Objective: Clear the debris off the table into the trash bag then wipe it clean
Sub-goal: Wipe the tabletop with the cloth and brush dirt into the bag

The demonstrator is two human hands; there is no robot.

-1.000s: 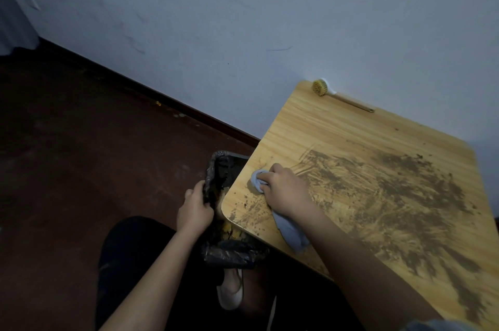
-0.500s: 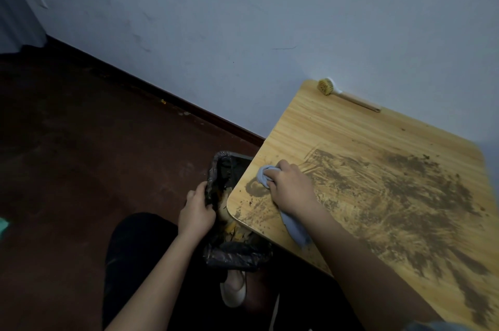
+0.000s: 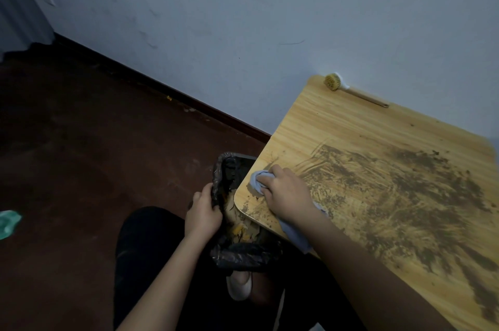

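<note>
Way over at 9 o'clock there's a scrap of something green (image 3: 8, 223) lying on the dark red floor (image 3: 81, 155), partly cut off by the edge of the view. Behind it a pale bluish wall (image 3: 243, 20) runs down to a dark skirting board.

Moving right, the left hand (image 3: 203, 216) has its grip curled round the near-left rim of the black trash bag (image 3: 244, 252), holding it open right against the bench corner. You can see some yellowish scraps sitting inside the bag. A light-coloured shoe (image 3: 239, 286) pokes out just below the bag at about 6 o'clock, next to a dark trouser leg.

Then the bench (image 3: 337, 125) itself, light wood-grain top, rounded corners, pushed up to the wall. The right hand (image 3: 287, 193) is down on its near-left corner with the grip bunched round a blue-grey cloth (image 3: 258, 181); a tail of that cloth trails back under the wrist and hangs off the front edge. The cloth sits right at the edge above the bag opening, with little crumbs of dirt around it.

From the hand out toward 3 o'clock the top is covered in streaky brown debris (image 3: 405, 195), smeared in brush-like lines, thickest toward the right side and the near-right corner.

Up at 1 o'clock, a small scrub brush (image 3: 332, 82) with a yellow bristle head and a thin wooden handle lies along the back edge by the wall, well apart from the hand.
</note>
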